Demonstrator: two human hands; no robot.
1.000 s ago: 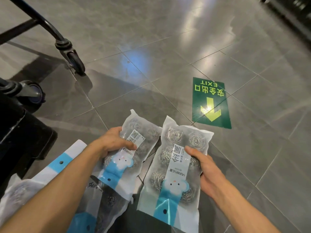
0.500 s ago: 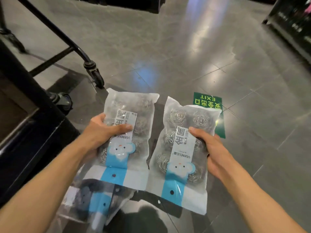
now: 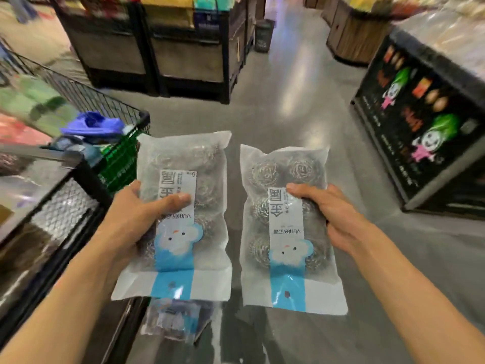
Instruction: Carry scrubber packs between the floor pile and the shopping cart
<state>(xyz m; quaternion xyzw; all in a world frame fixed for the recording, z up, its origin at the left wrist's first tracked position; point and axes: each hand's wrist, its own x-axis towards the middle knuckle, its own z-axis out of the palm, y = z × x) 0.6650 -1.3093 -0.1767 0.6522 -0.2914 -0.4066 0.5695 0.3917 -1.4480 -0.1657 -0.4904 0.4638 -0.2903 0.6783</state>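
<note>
Two clear plastic packs of steel-wool scourers hang side by side over the grey floor (image 3: 301, 95): the left pack (image 3: 181, 214) in the left hand (image 3: 136, 219), thumb across its label; the right pack (image 3: 286, 227) pinched at its right edge by the right hand (image 3: 333, 211). A black wire trolley (image 3: 99, 101) stands far left.

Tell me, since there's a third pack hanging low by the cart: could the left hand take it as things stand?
Probably not. The left hand already grips a scourer pack, thumb across its label, and that pack hangs over the third pack. Nothing else blocks the way.
</note>
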